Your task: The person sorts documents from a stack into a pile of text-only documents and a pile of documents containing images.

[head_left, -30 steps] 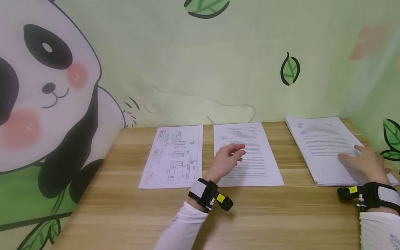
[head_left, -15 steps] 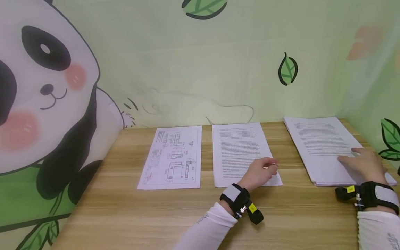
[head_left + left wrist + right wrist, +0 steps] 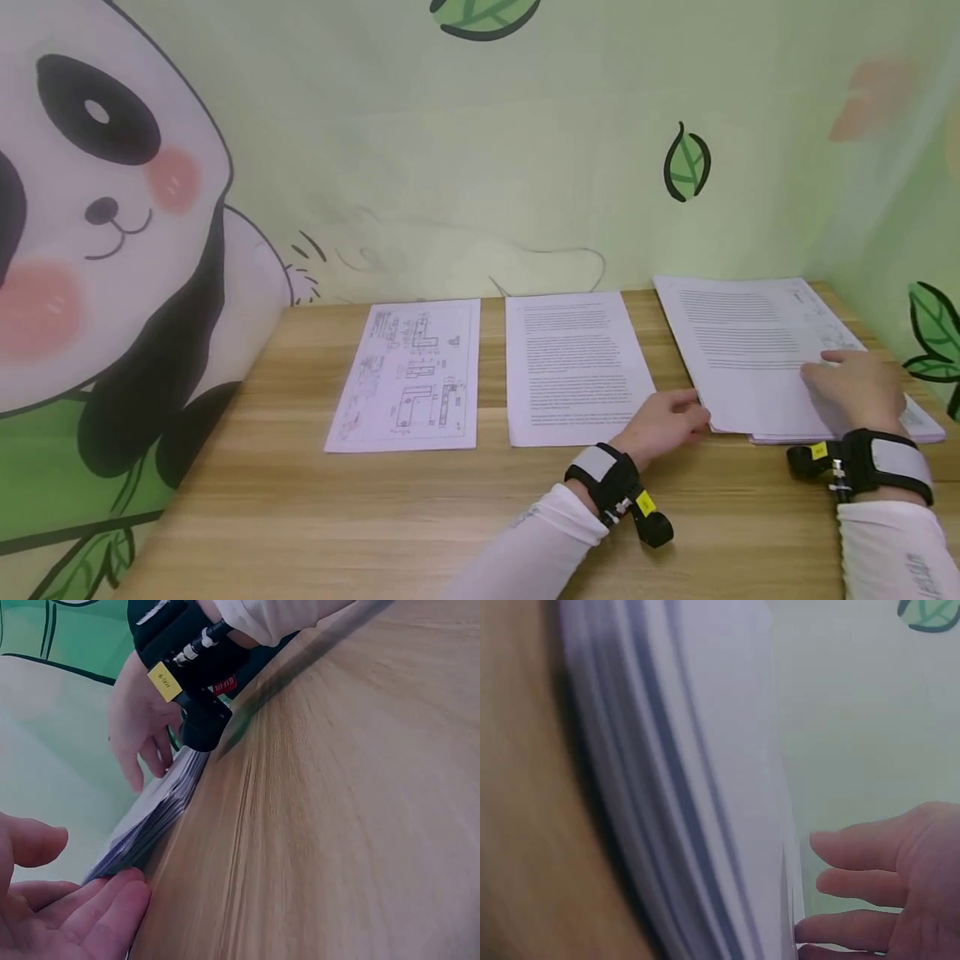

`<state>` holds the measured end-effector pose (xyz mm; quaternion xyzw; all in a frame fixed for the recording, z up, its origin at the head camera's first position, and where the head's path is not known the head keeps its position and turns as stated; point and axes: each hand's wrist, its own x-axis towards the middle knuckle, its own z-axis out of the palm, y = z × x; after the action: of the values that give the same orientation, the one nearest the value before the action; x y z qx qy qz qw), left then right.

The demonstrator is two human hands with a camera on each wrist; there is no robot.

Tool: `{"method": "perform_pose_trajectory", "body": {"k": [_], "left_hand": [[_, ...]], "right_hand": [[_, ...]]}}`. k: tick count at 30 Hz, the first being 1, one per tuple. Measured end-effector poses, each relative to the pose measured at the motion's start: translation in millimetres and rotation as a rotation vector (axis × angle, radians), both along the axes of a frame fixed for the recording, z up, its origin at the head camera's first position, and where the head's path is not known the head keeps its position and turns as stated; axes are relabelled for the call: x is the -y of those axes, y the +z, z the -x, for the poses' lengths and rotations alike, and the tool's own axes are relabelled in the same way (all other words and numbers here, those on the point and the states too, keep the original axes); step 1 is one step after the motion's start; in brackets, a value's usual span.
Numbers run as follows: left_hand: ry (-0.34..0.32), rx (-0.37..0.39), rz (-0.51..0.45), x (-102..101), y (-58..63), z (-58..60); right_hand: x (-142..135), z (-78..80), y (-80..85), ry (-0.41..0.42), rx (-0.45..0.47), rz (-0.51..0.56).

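A printed text sheet lies on top of a paper stack at the right of the table, offset to the left. Along the stack's right side a strip of a drawing shows beneath it. My right hand rests on the top sheet with fingers spread. At the sheet's near-left edge is my left hand. The left wrist view shows its straight fingers touching the edge of the papers, the thumb standing apart. Layered page edges fill the middle of the right wrist view.
Left of the stack lies another text sheet, partly under my left hand in the head view. Further left is a sheet with technical drawings. All lie on a wooden table against a printed panda wall.
My left hand has moved right, from over the middle sheet to the stack's edge. The top sheet has slid left with my right hand on it, uncovering a drawing below.
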<state>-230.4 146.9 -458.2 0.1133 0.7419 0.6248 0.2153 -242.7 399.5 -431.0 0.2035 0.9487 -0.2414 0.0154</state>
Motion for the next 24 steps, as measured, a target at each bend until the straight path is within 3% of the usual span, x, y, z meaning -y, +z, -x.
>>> {"method": "perform_pose_trajectory", "body": {"k": [4, 10, 14, 19, 24], "left_hand": [[0.036, 0.039, -0.028, -2.3, 0.0, 1.4], [0.175, 0.180, -0.220, -4.8, -0.8, 5.5], [0.234, 0.231, -0.269, -3.1, -0.9, 9.9], [0.273, 0.198, -0.230, -1.4, -2.2, 11.3], [0.305, 0.126, -0.153, 3.4, -0.1, 13.4]], "right_hand": [[7.5, 1.8, 1.7, 0.033, -0.014, -0.029], [12.2, 3.7, 1.6, 0.022, -0.021, -0.045], [17.2, 4.2, 1.3, 0.024, -0.061, -0.040], [24.6, 5.0, 1.8, 0.047, -0.099, -0.031], [28.0, 9.3, 4.6, 0.131, -0.112, 0.013]]}}
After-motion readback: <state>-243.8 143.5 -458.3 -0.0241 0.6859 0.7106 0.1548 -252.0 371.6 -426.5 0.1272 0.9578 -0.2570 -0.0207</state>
